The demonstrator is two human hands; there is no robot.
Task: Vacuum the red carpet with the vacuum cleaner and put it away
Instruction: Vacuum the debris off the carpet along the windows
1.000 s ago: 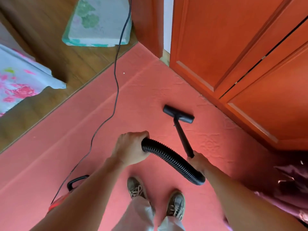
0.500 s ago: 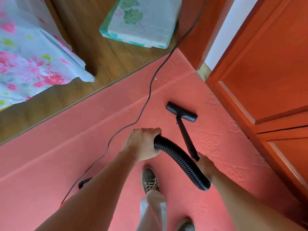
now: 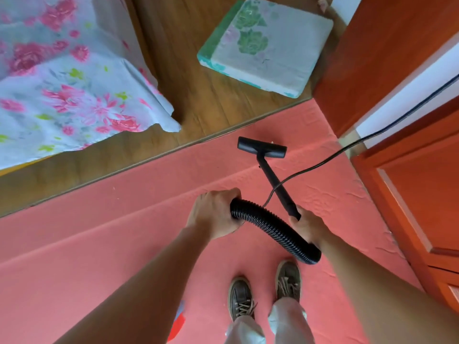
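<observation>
The red carpet [image 3: 99, 244] covers the floor under me. A black ribbed vacuum hose [image 3: 270, 229] arcs between my hands. My left hand [image 3: 213, 214] grips the hose's left end. My right hand [image 3: 306, 225] grips the lower end of the black wand [image 3: 274, 182]. The wand slants up to the flat black floor nozzle [image 3: 260, 147], which rests on the carpet near its edge with the wooden floor. A small red part of the vacuum body [image 3: 177, 324] shows under my left forearm. The black power cord [image 3: 323, 163] runs from behind the wand to the right.
A bed with a floral sheet [image 3: 62, 90] fills the upper left. A green and white cushion [image 3: 268, 45] lies on the wooden floor [image 3: 198, 100]. Orange-red cabinet doors [image 3: 417, 194] line the right side. My two shoes [image 3: 263, 291] stand on the carpet below the hose.
The view has swung left and the nozzle has moved from beside the cabinet toward the carpet's edge by the wooden floor. The cord now lies to the right. Both hands keep their grips.
</observation>
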